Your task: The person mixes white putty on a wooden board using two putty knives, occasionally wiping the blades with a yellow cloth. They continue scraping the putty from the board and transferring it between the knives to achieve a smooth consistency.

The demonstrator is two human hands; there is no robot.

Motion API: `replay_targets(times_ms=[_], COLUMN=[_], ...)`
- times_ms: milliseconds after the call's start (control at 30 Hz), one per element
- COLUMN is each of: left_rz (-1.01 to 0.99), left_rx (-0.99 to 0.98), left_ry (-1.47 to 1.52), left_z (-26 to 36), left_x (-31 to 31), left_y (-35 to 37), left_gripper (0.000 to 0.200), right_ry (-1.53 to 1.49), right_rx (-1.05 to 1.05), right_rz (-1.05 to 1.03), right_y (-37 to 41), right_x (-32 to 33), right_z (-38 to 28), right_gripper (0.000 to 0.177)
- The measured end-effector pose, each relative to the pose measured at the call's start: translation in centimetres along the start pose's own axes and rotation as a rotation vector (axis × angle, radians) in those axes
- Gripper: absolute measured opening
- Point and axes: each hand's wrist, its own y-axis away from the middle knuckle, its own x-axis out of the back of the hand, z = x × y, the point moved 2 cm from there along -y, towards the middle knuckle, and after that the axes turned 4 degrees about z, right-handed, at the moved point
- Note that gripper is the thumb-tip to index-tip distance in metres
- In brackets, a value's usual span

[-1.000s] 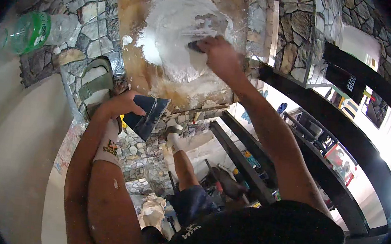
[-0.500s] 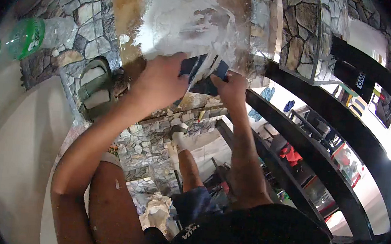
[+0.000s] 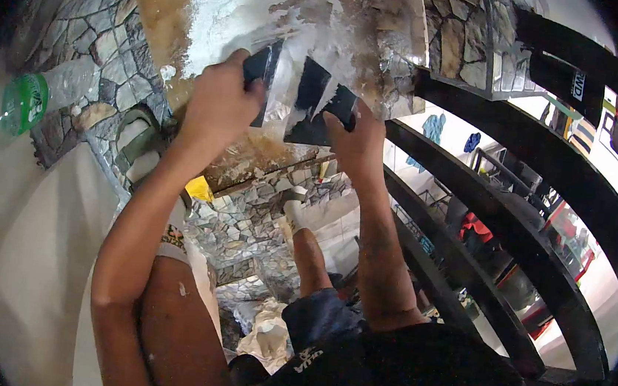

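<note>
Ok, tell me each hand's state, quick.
Left hand: closed, holding a plaster-coated putty knife.
Right hand: closed, holding a second putty knife.

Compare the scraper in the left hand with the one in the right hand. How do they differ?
The left scraper, gripped by the left hand, shows only a narrow dark strip, while the right scraper, in the right hand, shows a broad dark face. The left scraper carries a thick white smear along its edge; the right scraper has only thin streaks. Both are dark-bladed and held over the white plaster.
</note>
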Motion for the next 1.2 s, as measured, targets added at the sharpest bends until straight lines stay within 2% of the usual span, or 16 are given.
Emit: replay_targets(times_ms=[33, 67, 167, 233, 333, 467, 500, 567, 633, 733, 767, 867, 900, 1000, 1133, 1200], left_rz=[0.007, 0.024, 0.077, 0.129, -0.020, -0.025, 0.061, 0.230, 0.183, 0.091, 0.079, 0.061, 0.054, 0.029, 0.099, 0.139], left_rx=[-0.005, -0.043, -0.187, -0.324, -0.444, -0.446, -0.475, -0.537, -0.374, -0.166, -0.120, -0.014, -0.005, 0.008, -0.007, 0.010], left_ry=[-0.005, -0.036, -0.077, -0.030, -0.156, -0.172, -0.185, -0.198, -0.095, 0.032, 0.110, 0.247, 0.265, 0.279, 0.270, 0.306], left_z=[0.0, 0.5, 2.1, 2.4, 2.8, 1.5, 0.6, -1.1, -1.9, -2.4, -3.4, -5.2, -5.6, -6.0, -6.7, -7.0], left_x=[0.2, 0.8, 2.5, 2.3, 0.7, -0.7, -0.8, -0.7, 0.3, 1.9, 1.5, 0.6, 0.5, 1.2, 2.8, 3.6], left_y=[0.0, 0.0, 0.0, -0.3, -0.2, -1.5, -2.2, -3.0, -3.4, -2.7, -2.1, -0.7, -0.5, -0.4, -1.1, -1.2], left_gripper=[0.036, 0.033, 0.022, 0.017, 0.014, 0.013, 0.014, 0.016, 0.019, 0.020, 0.020, 0.020, 0.020, 0.019, 0.020, 0.021], right_ry=[0.044, 0.087, 0.358, 0.357, 0.321, 0.083, 0.119, 0.159, 0.352, 0.037, -0.292, -0.717, -0.662, -0.635, -0.274, -0.247], right_rx=[0.008, 0.017, 0.469, 0.626, 0.878, 1.117, 1.129, 1.008, 0.753, -0.021, -0.036, -0.298, -0.214, -0.319, -0.262, -0.078], right_rz=[0.009, 0.017, 0.152, 0.197, 0.219, 0.254, 0.241, 0.228, 0.150, 0.096, 0.118, 0.180, 0.138, 0.273, 0.304, 0.254], right_y=[0.0, 0.0, 0.5, 0.4, -0.6, -1.3, -1.1, -0.8, -0.4, 0.5, 0.6, 3.6, 4.1, 4.4, -0.8, -4.2], right_x=[0.1, 0.1, 0.6, 0.4, -0.2, 0.3, 1.0, 1.7, 2.3, 1.7, 0.3, -2.8, -4.1, -8.4, -9.4, -7.8], right_z=[0.4, 0.7, -1.3, -1.6, -1.6, -2.3, -2.3, -1.2, -0.6, 2.8, 6.4, 10.7, 12.2, 11.0, 4.9, 4.1], right_gripper=[0.019, 0.018, 0.013, 0.016, 0.020, 0.016, 0.017, 0.020, 0.027, 0.019, 0.030, 0.032, 0.028, 0.025, 0.018, 0.018])
